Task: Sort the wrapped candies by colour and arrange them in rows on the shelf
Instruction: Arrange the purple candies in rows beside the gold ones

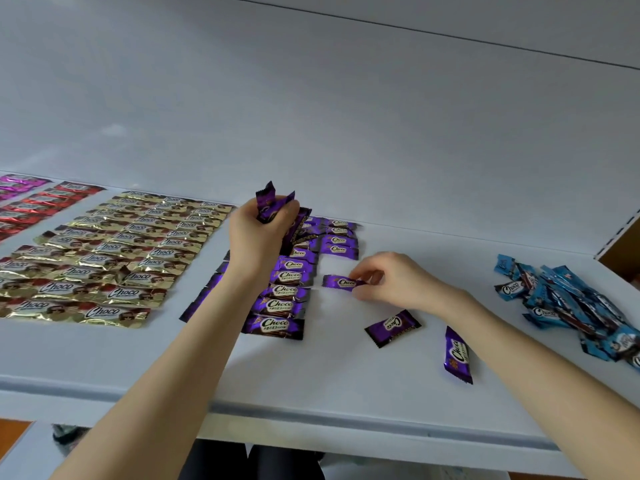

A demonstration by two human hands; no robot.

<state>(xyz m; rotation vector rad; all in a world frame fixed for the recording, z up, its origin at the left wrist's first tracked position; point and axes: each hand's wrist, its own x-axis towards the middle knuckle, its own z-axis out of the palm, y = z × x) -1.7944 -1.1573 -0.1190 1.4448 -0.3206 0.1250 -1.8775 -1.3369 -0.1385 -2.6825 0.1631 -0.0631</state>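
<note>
Purple wrapped candies lie in rows point(289, 292) on the white shelf point(311, 375). My left hand point(259, 233) is raised over the rows and grips a bunch of purple candies point(273, 207). My right hand point(384, 278) pinches the right end of a single purple candy point(341, 282) lying flat on the shelf, below a short third row point(339, 240). Two loose purple candies point(393, 328) point(458, 355) lie near the front. My left forearm hides part of the leftmost purple row.
Gold candies point(104, 258) fill rows to the left, with red candies point(41, 206) and pink candies point(17, 185) beyond. A heap of blue candies point(568, 306) sits at the right. A cardboard box point(623, 251) shows at the far right edge.
</note>
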